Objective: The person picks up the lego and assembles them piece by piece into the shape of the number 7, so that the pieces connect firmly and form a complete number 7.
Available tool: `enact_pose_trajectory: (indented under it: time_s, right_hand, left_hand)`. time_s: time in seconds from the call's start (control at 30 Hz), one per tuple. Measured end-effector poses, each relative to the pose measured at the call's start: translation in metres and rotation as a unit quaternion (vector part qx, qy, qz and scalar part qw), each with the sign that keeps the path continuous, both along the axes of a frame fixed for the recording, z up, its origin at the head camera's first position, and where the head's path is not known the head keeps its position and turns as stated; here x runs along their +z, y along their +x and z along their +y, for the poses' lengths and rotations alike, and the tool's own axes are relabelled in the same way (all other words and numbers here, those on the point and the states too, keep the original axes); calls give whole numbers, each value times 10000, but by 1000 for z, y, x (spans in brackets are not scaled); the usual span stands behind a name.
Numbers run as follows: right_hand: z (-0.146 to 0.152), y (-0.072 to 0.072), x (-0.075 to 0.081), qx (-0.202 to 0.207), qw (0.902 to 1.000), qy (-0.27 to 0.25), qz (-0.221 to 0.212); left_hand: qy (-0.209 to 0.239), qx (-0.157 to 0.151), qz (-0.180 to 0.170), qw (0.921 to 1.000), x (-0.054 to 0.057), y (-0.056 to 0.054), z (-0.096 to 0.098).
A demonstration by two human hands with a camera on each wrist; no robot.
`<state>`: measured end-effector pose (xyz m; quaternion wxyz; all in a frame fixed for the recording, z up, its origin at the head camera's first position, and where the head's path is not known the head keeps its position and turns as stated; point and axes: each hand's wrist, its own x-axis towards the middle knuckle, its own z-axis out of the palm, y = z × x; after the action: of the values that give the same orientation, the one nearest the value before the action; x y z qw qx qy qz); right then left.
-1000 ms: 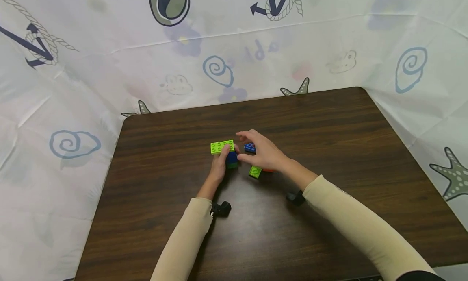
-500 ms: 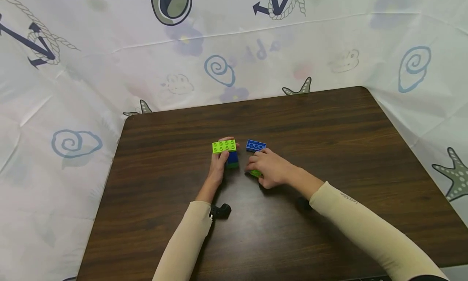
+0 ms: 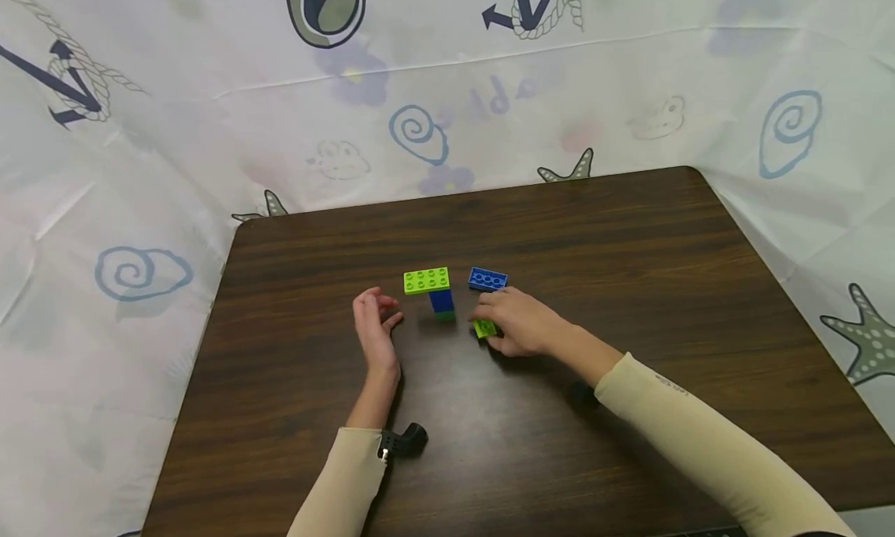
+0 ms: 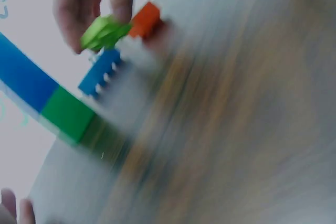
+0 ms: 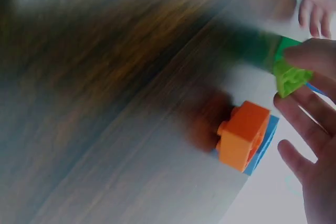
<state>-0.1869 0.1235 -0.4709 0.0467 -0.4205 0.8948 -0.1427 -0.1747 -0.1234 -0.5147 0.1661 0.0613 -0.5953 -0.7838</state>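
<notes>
My right hand (image 3: 520, 321) pinches a small lime green toy building brick (image 5: 290, 78) between thumb and fingers, low over the table. To its left stands a stack of bricks: a long lime brick (image 3: 426, 280) on top, a blue brick (image 3: 441, 300) beneath its right end, and a green brick (image 4: 68, 114) at the base. The lime top overhangs to the left. My left hand (image 3: 375, 329) is beside the stack, apart from it, fingers loosely bent and holding nothing. Just beyond my right hand lies a blue brick (image 3: 487, 278), its hollow underside showing.
An orange brick (image 5: 244, 136) lies on the table near the loose blue one, hidden behind my right hand in the head view. The brown wooden table (image 3: 601, 234) extends around the bricks. A printed white cloth (image 3: 280, 117) hangs behind its far edge.
My left hand has let go of the stack and drawn back to the left; the stack stays standing. My right hand came down from beside the stack and took hold of the small lime brick.
</notes>
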Motion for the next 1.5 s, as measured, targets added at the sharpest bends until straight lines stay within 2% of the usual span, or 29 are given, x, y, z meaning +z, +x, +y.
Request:
enact_pose_trajectory:
  time_s: [0.07, 0.1, 0.13, 0.17, 0.2, 0.23, 0.27, 0.3, 0.37, 0.4, 0.43, 0.5, 0.53, 0.6, 0.63, 0.77, 0.87, 0.97, 1.03, 1.13, 1.2, 1.27, 1.37, 1.5]
  right_hand:
    - [-2, 2, 2, -190, 9970, -585, -460]
    - [-3, 3, 3, -297, 9933, -876, -691]
    - [-4, 4, 4, -395, 9878, -1193, -917]
    - [-5, 4, 5, -463, 9807, -1510, -1153]
    - [-6, 5, 5, -509, 9733, -1798, -1335]
    - [-8, 5, 5, -524, 9663, -2039, -1478]
    - [-9, 5, 5, -525, 9600, -2236, -1602]
    - [-10, 6, 4, -525, 9537, -2408, -1721]
    - [-12, 7, 4, -484, 9417, -2681, -1974]
    - [-13, 8, 4, -483, 9374, -2747, -2084]
    - [-14, 8, 4, -491, 9343, -2776, -2183]
    - [-15, 11, 5, -515, 9279, -2814, -2388]
    - [-16, 12, 5, -505, 9248, -2834, -2486]
    - [-17, 14, 6, -487, 9209, -2835, -2632]
    - [-17, 15, 6, -436, 9220, -2798, -2639]
    - [-18, 17, 10, -50, 9342, -2612, -2429]
    - [-18, 18, 13, 191, 9424, -2486, -2229]
    - [-17, 17, 14, 186, 9511, -2284, -2070]
    - [-13, 15, 14, -14, 9630, -2045, -1753]
    - [-4, 7, 14, -637, 9808, -1624, -876]
    - [2, 1, 14, -1184, 9825, -1399, -341]
    - [7, -7, 14, -1625, 9797, -1175, -15]
    - [11, -17, 13, -2052, 9751, -846, 24]
    - [13, -27, 8, -2499, 9658, -509, -461]
  left_hand:
    - [182, 619, -204, 9977, 2, 13, 1]
    - [186, 738, -269, 9967, 4, 20, 2]
    - [156, 700, -305, 9970, 5, 27, 4]
    - [36, 517, -328, 9981, 7, 35, 7]
    - [-183, 199, -350, 9990, 13, 43, 10]
    - [-514, -172, -389, 9978, 15, 49, 14]
    - [-917, -574, -441, 9932, 18, 54, 17]
    - [-1369, -980, -458, 9847, 19, 59, 21]
    - [-2205, -1632, -424, 9607, 21, 64, 27]
    - [-2537, -1825, -379, 9492, 21, 65, 29]
    - [-2765, -1907, -328, 9413, 16, 65, 30]
    - [-2946, -1909, -255, 9360, 15, 66, 31]
    - [-2950, -1867, -228, 9368, 15, 66, 31]
    - [-2877, -1797, -239, 9404, 15, 66, 29]
    - [-2836, -1792, -261, 9417, 15, 66, 27]
    - [-2446, -2004, -474, 9475, 17, 64, 19]
    - [-2150, -2250, -707, 9477, 18, 62, 12]
    - [-2066, -2485, -930, 9418, 18, 58, 5]
    - [-1878, -2589, -1121, 9408, 17, 54, 0]
    - [-1227, -2627, -1483, 9455, 18, 49, -11]
    - [-717, -2577, -1748, 9476, 19, 46, -19]
    - [-350, -2525, -1941, 9473, 23, 42, -27]
    - [-83, -2571, -2071, 9439, 31, 37, -38]
    - [409, -2677, -2004, 9415, 41, 28, -45]
